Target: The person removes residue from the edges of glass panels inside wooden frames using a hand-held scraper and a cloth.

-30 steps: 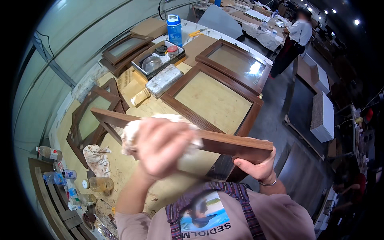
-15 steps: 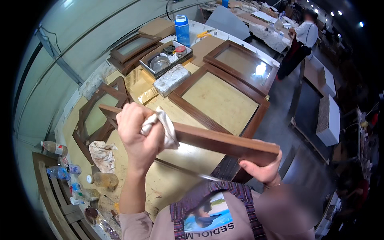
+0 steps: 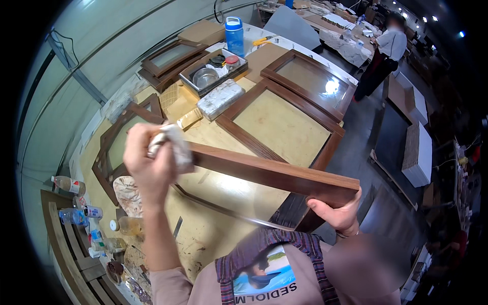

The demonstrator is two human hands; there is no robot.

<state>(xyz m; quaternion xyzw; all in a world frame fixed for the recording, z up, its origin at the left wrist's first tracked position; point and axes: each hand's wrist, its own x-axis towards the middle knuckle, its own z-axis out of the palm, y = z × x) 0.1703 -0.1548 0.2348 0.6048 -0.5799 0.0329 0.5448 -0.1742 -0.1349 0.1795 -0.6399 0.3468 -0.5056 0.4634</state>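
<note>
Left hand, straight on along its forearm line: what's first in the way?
Likely the overlapping dark-brown, rectangular wooden frames lying beyond the bare left hand; depth is unclear, so it could pass above them.

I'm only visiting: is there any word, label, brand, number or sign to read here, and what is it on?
Shirt front: large dark letters beside a colour picture; legible, but I won't copy them out.
Clear bottle, far left: red-and-white label, print too small to read.
White-and-purple container: print too small.
White table covering, by the upright blue bottle: marks too small.
I can make out no other writing.
</note>
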